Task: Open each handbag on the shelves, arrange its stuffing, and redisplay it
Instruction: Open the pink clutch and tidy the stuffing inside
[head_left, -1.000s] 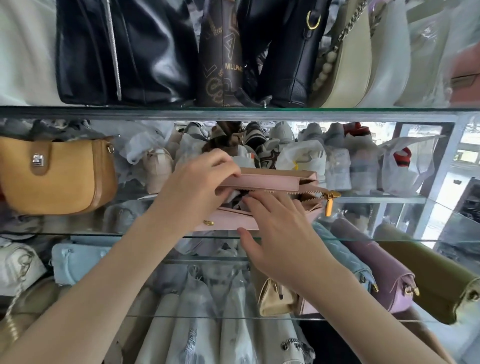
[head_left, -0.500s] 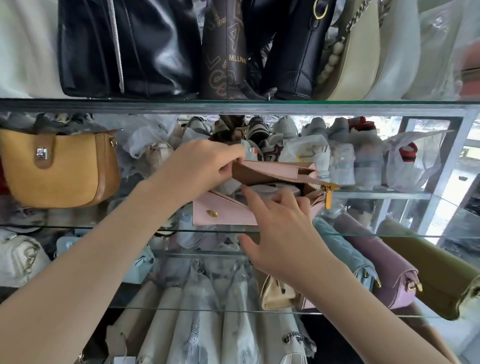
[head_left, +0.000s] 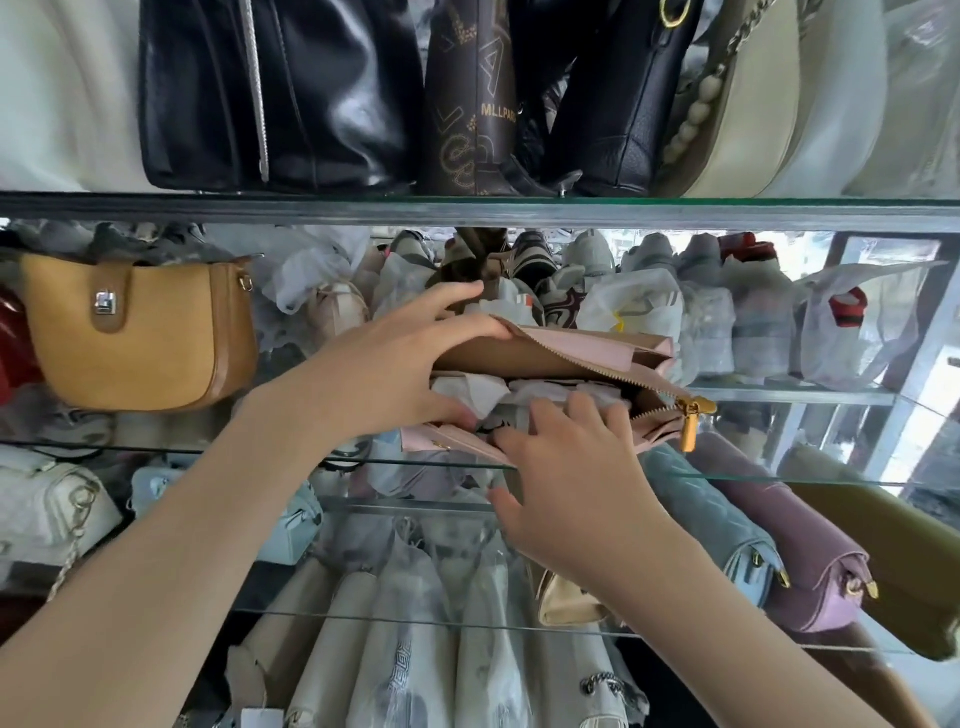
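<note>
Between the two grips on the glass shelf (head_left: 779, 472), an unzipped pink handbag (head_left: 597, 347) gapes: the left grip (head_left: 395, 374) clasps its mouth wide, the right grip (head_left: 566, 467), fingers (head_left: 584, 415) outstretched, presses the paper stuffing (head_left: 467, 391). Arranging is under way; zipping shut by the gold pull (head_left: 689, 428) likely follows.

pink handbag (head_left: 597, 351) unzipped on glass shelf (head_left: 779, 475), left hand (head_left: 395, 374) spreading mouth open, right hand (head_left: 566, 467) fingers in white paper stuffing (head_left: 467, 392). mustard bag (head_left: 140, 332) off left
</note>
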